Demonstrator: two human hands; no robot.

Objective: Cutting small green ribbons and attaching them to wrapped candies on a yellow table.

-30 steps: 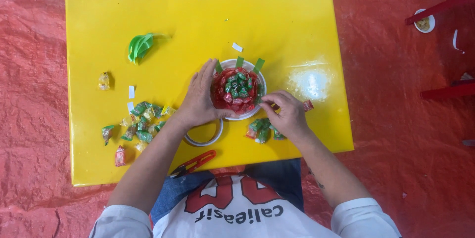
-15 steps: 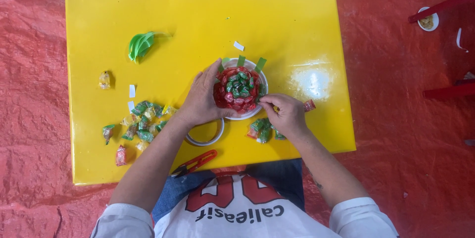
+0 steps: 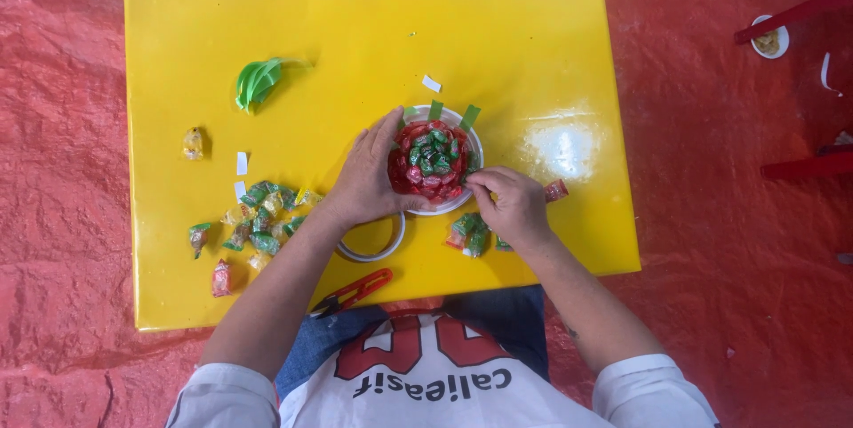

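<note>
- Between the two hands sat a white bowl [image 3: 462,200] packed with a rosette of red and green candies [image 3: 430,161].
- Left hand [image 3: 369,177] cupped the bowl's side, fingers spread against it.
- Right hand [image 3: 509,203] pinched a candy at the bowl's rim.
- Below the right hand lay loose candies [image 3: 471,234]; beneath the left, a tape ring [image 3: 378,246].

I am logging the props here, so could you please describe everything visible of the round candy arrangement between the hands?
The candy arrangement is a round rosette: red wrapped sweets ring a green-wrapped centre, seated on a white disc, with two green strips sticking out at its far edge. It rests on the yellow table. The left hand cups its left side; the right hand touches its near right edge.
</note>
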